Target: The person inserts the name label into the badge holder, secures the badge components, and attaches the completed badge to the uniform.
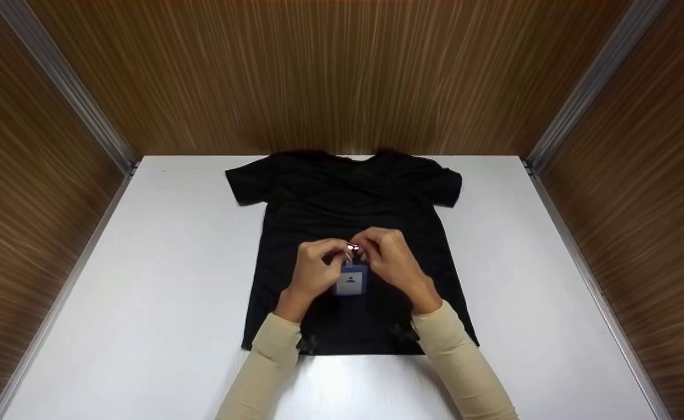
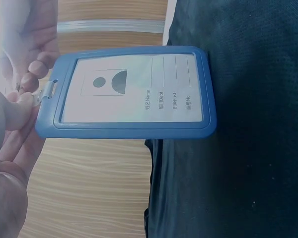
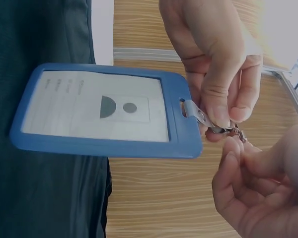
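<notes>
A blue ID badge holder (image 1: 360, 284) with a white name card (image 2: 131, 89) hangs upright above a black T-shirt (image 1: 342, 198). A short clear strap (image 3: 192, 110) with a snap runs through its slot, joined to a small metal clasp (image 3: 237, 131). My left hand (image 1: 314, 269) pinches the clasp close to the strap between thumb and fingers. Just beside it, my right hand (image 1: 393, 258) pinches the clasp's other end with its fingertips. Fingers partly hide the clasp, so whether its hook stands open cannot be told.
The T-shirt lies spread out on a white table (image 1: 161, 280), collar toward the back. Brown wood-grain panels (image 1: 342, 76) enclose the back and both sides, with metal strips (image 1: 62, 81) at the corners.
</notes>
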Action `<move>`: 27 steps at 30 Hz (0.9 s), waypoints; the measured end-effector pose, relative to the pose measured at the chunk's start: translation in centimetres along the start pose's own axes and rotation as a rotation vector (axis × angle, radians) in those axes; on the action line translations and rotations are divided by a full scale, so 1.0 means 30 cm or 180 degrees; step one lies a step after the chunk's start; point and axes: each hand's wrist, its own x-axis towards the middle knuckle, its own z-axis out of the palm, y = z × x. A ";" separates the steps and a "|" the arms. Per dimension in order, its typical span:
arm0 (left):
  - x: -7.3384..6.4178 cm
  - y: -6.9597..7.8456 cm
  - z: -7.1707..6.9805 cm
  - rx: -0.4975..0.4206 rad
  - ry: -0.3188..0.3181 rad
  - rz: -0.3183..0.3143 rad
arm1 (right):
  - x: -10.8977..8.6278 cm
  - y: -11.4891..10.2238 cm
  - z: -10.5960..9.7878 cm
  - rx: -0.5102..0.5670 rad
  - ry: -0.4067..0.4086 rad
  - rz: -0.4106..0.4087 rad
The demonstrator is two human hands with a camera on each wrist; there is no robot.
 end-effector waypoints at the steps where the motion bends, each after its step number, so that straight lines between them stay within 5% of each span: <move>1: -0.001 0.000 -0.001 0.0009 -0.0008 -0.0017 | -0.001 0.000 -0.003 0.0000 -0.0030 -0.0004; 12: -0.002 -0.007 -0.004 -0.0070 0.0097 -0.0065 | -0.003 0.003 -0.028 0.0027 -0.0348 -0.0119; 27: 0.004 0.000 -0.006 -0.0144 0.0037 -0.0108 | 0.004 0.022 -0.029 -0.0075 -0.0216 -0.0375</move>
